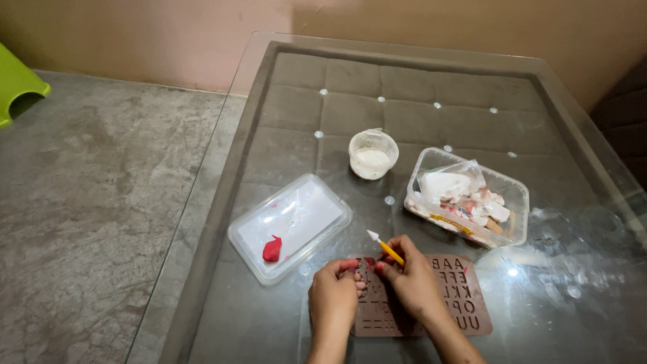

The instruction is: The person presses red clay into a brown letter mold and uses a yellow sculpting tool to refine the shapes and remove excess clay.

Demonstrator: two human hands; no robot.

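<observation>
Item one: brown letter mould (465, 296), flat on the glass table (269, 323), near edge. Our left hand (333, 300) rests curled on its left end, fingertips pinching at red clay; we cannot tell how much it grips. Our right hand (414, 283) is closed round a yellow modelling tool (385, 248), white tip pointing up-left.

Item two: clear plastic lid (290, 226), left of the mould, bearing a red clay lump (271, 249).

Item three: small white cup (373, 154).

Item four: clear tub (466, 197) of mixed clay pieces, right.
</observation>
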